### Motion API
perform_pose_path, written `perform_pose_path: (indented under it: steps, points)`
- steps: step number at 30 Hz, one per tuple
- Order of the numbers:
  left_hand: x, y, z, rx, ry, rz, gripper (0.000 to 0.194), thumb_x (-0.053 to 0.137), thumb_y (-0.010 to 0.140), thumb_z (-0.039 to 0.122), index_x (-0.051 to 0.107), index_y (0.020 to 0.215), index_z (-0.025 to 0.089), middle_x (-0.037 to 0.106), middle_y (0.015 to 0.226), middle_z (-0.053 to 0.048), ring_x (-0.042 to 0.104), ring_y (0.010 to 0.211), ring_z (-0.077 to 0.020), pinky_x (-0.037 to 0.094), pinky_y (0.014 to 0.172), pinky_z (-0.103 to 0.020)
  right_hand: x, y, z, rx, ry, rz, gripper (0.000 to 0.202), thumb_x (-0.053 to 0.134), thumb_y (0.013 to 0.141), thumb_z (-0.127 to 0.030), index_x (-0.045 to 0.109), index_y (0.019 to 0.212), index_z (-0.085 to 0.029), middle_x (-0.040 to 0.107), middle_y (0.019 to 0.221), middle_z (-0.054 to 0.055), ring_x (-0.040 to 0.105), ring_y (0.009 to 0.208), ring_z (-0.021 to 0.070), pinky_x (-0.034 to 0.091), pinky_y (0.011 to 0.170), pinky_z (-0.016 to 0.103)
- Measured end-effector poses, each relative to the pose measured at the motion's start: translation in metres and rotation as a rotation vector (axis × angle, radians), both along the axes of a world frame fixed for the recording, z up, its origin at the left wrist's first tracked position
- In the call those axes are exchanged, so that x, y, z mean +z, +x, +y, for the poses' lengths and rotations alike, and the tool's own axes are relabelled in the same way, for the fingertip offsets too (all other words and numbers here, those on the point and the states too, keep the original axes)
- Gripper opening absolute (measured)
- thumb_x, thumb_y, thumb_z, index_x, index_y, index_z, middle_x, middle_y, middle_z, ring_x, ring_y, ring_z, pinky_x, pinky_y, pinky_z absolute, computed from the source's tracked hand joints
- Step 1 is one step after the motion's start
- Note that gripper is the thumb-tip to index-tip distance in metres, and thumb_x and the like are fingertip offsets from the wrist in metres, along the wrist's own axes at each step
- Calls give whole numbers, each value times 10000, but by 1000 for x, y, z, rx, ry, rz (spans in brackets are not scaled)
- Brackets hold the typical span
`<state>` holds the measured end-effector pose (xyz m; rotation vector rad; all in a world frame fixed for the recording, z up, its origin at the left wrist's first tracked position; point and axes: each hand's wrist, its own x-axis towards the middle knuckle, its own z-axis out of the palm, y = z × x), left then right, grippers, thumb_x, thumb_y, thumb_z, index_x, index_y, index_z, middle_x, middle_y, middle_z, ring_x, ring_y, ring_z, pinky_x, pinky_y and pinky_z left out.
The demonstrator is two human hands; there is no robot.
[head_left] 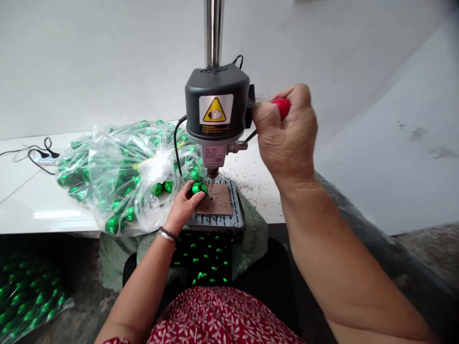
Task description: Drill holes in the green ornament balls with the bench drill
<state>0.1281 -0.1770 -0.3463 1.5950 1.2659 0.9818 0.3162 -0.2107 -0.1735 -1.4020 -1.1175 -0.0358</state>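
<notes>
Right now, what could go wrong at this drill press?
1. The left hand holds the shiny green ball close to the drill bit; a slip could cut it.
2. The ball is round, with no clamp visible, so it might roll or spin on contact.
3. The right hand grips the red knob; an accidental pull could lower the bit.

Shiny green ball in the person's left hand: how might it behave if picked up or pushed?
The shiny green ball would probably roll when pushed, since its outline looks round. Its smooth, mirror-like surface suggests it could be slippery. It may be light, as the bare left hand seems to hold it by thumb and fingers alone.
</notes>
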Motion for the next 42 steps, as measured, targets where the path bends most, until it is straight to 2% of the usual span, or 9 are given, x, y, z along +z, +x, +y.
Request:
perform_pose_path:
  steps: [3,6,13,16,20,25,30,36,42]
  points:
    - [-3,8,5,-16,-4,72,631,710,761,373,561,1330,146,675,1247,-113,608,1166,-251,446,1047,-378,1,-1,-1,22,-16,16,223,604,849,-244,400,802,-166,437,706,-69,371,660,26,406,723,207]
    - [-6,14,7,-22,-15,116,675,740,732,343,548,1350,150,661,1289,-125,602,1186,-264,427,1066,-399,1,-1,-2,49,-14,40,214,601,855,-249,408,822,-164,418,697,-80,355,636,17,428,725,195]
    - [-7,16,10,-54,-15,211,623,764,708,327,613,1291,169,725,1134,-82,661,1052,-249,492,977,-383,3,-1,-4,40,-76,10,234,581,881,-282,378,830,-178,396,714,-73,353,638,12,382,671,171]
    - [-8,17,13,-91,89,278,602,776,694,285,631,1267,173,699,1217,-96,629,1139,-269,456,1049,-409,4,0,-4,25,-77,5,248,597,872,-279,374,823,-181,398,713,-68,348,646,18,370,656,178]
    - [-10,20,14,-152,233,359,596,802,656,213,658,1232,178,637,1340,-113,545,1277,-293,369,1147,-436,2,0,-4,38,-62,11,232,582,879,-290,387,838,-172,405,738,-68,373,674,11,421,734,182]
    - [-13,22,12,-206,172,280,569,771,726,286,641,1273,194,651,1327,-93,566,1255,-269,396,1123,-409,-4,0,-3,72,48,0,210,585,861,-296,424,847,-163,446,758,-57,421,712,21,485,774,213]
    - [-17,25,8,-162,131,234,525,754,753,303,661,1260,199,697,1255,-71,592,1198,-266,425,1079,-393,-6,4,-2,24,28,-55,231,593,864,-298,409,828,-162,435,742,-55,392,682,11,430,708,174]
    - [-17,27,5,-132,142,290,548,763,749,284,650,1279,203,710,1227,-62,597,1181,-262,434,1069,-395,-19,9,-3,19,138,-182,208,568,875,-312,433,847,-157,420,706,-69,363,647,4,372,632,157]
    - [-18,26,5,-133,176,341,563,772,751,293,640,1292,213,722,1179,-51,609,1139,-254,461,1029,-374,-40,5,-19,-41,197,-232,173,563,865,-314,459,821,-183,466,710,-49,395,638,30,382,619,191]
